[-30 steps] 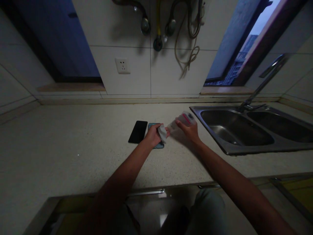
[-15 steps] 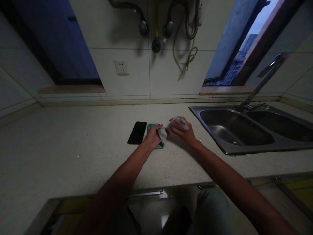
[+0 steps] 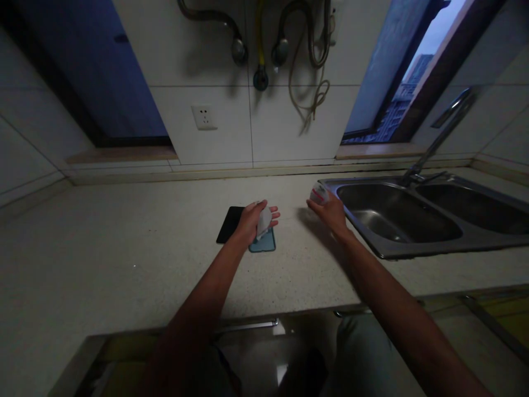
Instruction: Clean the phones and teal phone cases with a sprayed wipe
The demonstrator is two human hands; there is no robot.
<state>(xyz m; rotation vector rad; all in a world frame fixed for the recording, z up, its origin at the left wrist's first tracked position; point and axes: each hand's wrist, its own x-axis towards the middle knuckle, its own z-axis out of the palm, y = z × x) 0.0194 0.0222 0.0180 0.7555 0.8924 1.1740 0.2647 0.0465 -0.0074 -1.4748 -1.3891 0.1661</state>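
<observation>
My left hand is palm up over the phones' spot, with a folded white tissue or cloth lying in it under the thumb, fingers stretched beyond. A pale blue phone case lies flat on the counter beneath this hand, partly covered by it. Just left of it is a black phone, its right side hidden by the hand. Near the sink's left rim, my right hand grips a small translucent packet with a red stripe, raised above the counter.
A steel double sink with a tall faucet is set in the counter at right. On the tiled wall are a power socket, pipes and a knotted cord. Windows flank the wall.
My right hand has moved away to the right with the packet, parting from my left hand. My left hand has shifted slightly left and turned palm up, covering part of the black phone.
</observation>
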